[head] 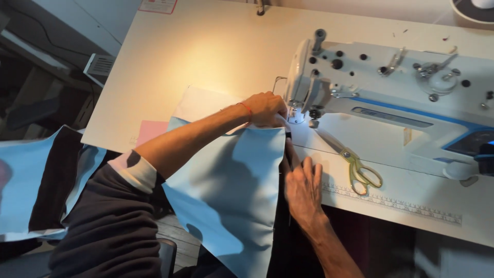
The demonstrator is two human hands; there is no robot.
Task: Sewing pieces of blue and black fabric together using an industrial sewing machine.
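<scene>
From the head camera, looking down over the person's arms, a white industrial sewing machine stands on a cream tabletop, its small lamp lighting the needle area. A light blue fabric panel runs from the person's lap up to the presser foot, with a dark fabric lying along its right edge. The left hand rests on the top end of the blue panel, just beside the needle, fingers curled down and pressing the cloth onto the machine bed; a thin red thread circles that wrist. The right hand lies flat and open, palm down, on the seam where blue meets dark, fingers pointing toward the needle. Yellow-handled scissors lie on the tabletop to the right of that hand, near a ruler strip fixed along the front edge. A pink sheet shows under the left forearm. More blue and dark pieces hang at the far left.
</scene>
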